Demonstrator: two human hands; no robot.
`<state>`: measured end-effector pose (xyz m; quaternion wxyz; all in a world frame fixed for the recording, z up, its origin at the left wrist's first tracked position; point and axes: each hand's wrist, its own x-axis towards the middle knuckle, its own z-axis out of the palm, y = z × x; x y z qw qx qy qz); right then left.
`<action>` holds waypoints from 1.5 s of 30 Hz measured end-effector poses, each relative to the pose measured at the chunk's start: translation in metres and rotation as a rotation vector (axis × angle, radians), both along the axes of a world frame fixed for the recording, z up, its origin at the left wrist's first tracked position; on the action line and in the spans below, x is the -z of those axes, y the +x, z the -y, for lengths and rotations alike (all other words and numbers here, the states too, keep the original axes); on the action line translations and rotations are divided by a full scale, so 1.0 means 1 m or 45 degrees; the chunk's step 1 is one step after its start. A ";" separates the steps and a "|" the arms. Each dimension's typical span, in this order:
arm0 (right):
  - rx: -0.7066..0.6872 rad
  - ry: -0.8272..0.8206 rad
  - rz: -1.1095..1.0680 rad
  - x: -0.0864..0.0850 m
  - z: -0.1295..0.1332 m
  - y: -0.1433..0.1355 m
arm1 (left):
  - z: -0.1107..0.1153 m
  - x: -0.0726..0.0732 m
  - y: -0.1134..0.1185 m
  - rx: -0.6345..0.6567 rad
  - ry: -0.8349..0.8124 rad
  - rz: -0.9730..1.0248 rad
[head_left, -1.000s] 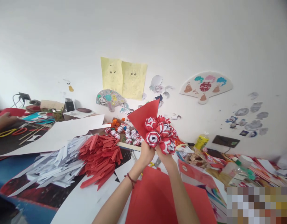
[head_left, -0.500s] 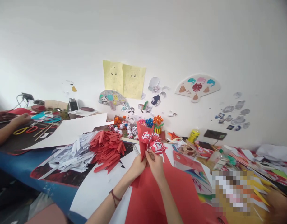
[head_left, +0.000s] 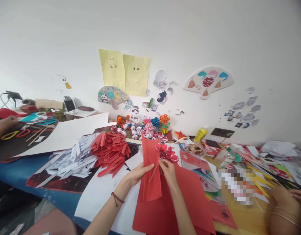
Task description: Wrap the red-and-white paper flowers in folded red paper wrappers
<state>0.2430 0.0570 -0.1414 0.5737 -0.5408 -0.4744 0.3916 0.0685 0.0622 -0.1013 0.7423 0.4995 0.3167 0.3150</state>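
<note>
Paper blooms (head_left: 166, 151) held just beyond right hand (head_left: 168, 172); stems (head_left: 154, 173), pinched between its fingertips, slanted down-left across folded red paper (head_left: 152, 192), clamped by left hand (head_left: 136, 173).

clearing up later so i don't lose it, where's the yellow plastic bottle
In the head view, the yellow plastic bottle is right of centre near the wall, just left of the flat black rectangular device.

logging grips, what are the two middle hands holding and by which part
The left hand holds the folded red paper by its left edge; the right hand pinches the red-and-white flowers by their stems.
</note>
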 end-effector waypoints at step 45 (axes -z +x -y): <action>0.568 -0.316 1.249 0.020 0.089 0.071 | 0.022 0.051 -0.005 -0.222 1.679 -1.380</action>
